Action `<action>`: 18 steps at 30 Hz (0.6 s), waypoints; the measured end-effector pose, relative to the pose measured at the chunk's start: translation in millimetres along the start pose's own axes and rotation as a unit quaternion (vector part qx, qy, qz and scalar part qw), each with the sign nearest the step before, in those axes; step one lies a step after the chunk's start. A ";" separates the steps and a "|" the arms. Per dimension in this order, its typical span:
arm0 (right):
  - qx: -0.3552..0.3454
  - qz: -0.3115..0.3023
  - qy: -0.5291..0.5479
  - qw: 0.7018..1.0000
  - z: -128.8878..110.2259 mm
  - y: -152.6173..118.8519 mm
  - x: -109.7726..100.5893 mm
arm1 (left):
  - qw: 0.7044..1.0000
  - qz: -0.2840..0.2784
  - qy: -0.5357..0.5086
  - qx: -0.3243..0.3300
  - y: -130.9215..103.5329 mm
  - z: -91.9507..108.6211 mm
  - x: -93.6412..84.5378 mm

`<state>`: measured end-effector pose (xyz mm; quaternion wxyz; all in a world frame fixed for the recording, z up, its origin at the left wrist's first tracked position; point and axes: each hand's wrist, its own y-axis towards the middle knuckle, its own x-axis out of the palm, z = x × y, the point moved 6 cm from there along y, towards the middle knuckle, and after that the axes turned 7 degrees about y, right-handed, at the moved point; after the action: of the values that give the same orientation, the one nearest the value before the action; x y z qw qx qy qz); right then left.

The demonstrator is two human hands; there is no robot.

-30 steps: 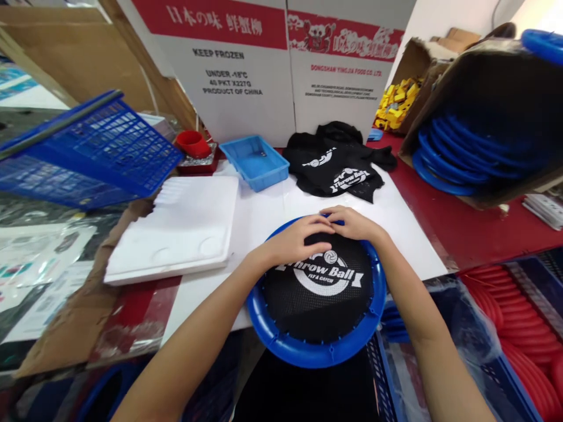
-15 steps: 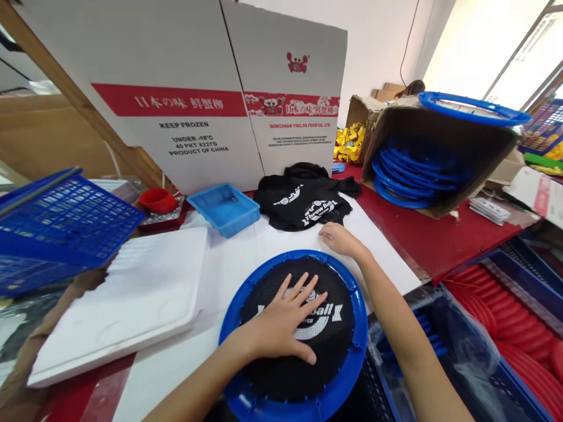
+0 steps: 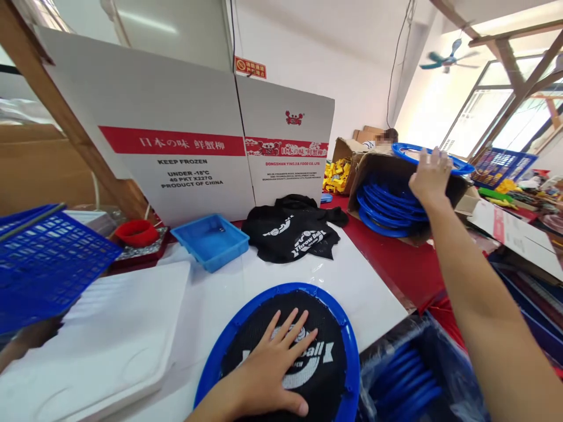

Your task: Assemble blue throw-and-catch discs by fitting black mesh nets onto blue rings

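My left hand [image 3: 275, 363] lies flat with spread fingers on the black printed mesh of a blue-rimmed throw-ball disc [image 3: 328, 319]. The disc is partly cut off by the bottom of the view. My right hand [image 3: 431, 176] is stretched out to the far right, fingers extended and slightly blurred. It overlaps a blue ring [image 3: 461, 167] that rests on top of a cardboard box; whether it touches the ring I cannot tell. Several more blue rings [image 3: 382, 208] are stacked inside that box. Black printed fabric pieces [image 3: 292, 228] lie in a heap beyond the disc.
A blue tray [image 3: 211, 243] and a white foam slab [image 3: 118, 334] are to the left, beside a blue basket [image 3: 48, 264]. A tall white carton [image 3: 176, 129] stands behind. A lined crate with blue rings [image 3: 404, 375] is at lower right. A person is partly visible in back.
My right hand has moved from beside the black fabric up and right to the blue ring on the box. My left hand stays on the disc. The view has tilted upward.
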<state>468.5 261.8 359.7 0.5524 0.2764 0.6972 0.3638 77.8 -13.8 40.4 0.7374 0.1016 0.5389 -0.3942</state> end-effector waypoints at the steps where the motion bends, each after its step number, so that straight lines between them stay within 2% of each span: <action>1: 0.018 -0.008 -0.004 1.000 17.5 7.7 -6.6 | 1.000 0.000 0.000 0.001 0.2 0.4 -0.4; 3: 0.051 -0.036 -0.001 0.998 43.5 9.5 -15.4 | 1.000 0.000 0.002 0.003 0.5 0.7 -1.0; 5: 0.045 -0.042 0.005 0.998 52.1 -3.8 -27.7 | 1.000 0.004 0.003 0.009 0.3 1.0 -1.8; 7: 0.003 -0.026 -0.003 1.000 44.8 -31.5 -47.1 | 1.000 0.007 0.005 0.019 -0.4 1.7 -2.4; 9: 0.001 -0.013 -0.022 1.000 33.7 -76.7 -70.3 | 1.000 0.009 0.007 0.019 -1.0 1.7 -2.6; 11: 0.017 -0.017 -0.029 0.999 19.1 -141.7 -90.9 | 1.000 0.012 0.013 0.009 -0.5 0.2 -2.2; 13: 0.049 -0.002 0.024 0.999 2.4 -223.1 -107.1 | 1.000 0.021 0.021 0.004 2.7 -2.4 -1.2; 16: 0.171 0.086 0.138 0.972 -17.2 -354.8 -120.7 | 0.998 0.057 0.038 -0.006 13.9 -10.1 -2.3; 18: 0.275 0.086 0.179 0.941 -31.3 -429.3 -114.1 | 0.993 0.101 0.051 -0.030 21.7 -17.6 -8.5</action>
<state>472.2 -84.5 79.7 0.2877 0.4067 0.8310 0.2475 79.3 14.9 34.9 0.7479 0.1533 0.5744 -0.2953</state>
